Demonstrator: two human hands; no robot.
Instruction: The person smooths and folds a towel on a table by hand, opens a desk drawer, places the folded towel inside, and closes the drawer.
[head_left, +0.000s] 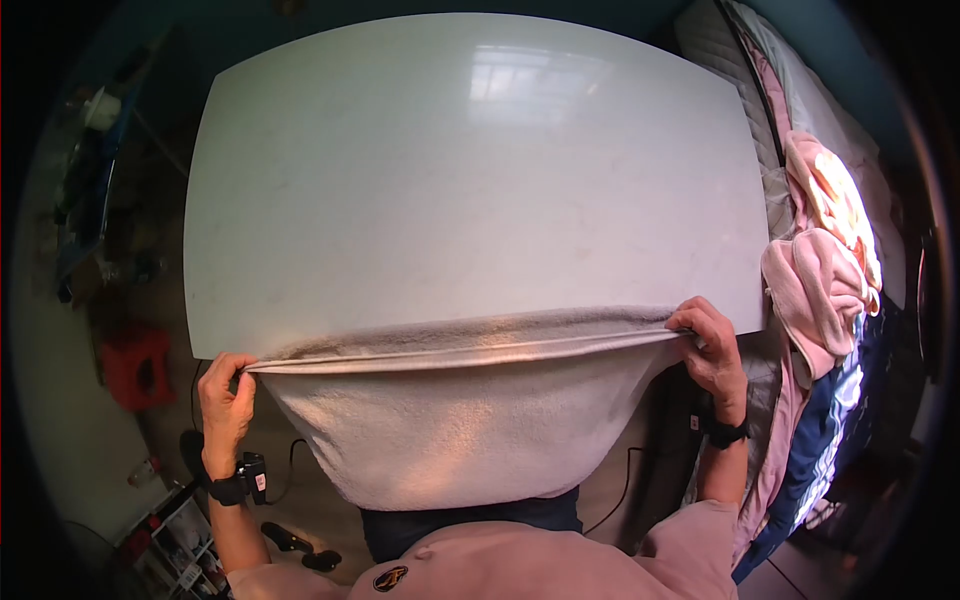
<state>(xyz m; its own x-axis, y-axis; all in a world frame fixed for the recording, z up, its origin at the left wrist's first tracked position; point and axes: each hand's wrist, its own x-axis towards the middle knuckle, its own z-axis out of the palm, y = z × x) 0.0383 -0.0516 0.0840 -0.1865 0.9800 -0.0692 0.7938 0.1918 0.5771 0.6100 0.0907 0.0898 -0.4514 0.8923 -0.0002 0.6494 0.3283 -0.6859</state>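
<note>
A light grey-beige towel [450, 425] is stretched sideways between my two hands along the table's near edge. My left hand [229, 394] pinches its left end, thumb and fingers together. Its right end is gripped by my right hand [711, 345], close to the table's near right corner. The towel's upper edge is pulled almost straight, with a folded strip of it on the tabletop. Below that edge the cloth hangs down in front of my body. Both wrists wear black straps with small devices.
The white table [470, 190] fills the middle, with window light reflected on it. A bed at the right carries pink cloths [822, 290]. A red stool [137, 368] stands at the left, and a shelf rack [185, 545] is at lower left. Black shoes [300, 545] lie on the floor.
</note>
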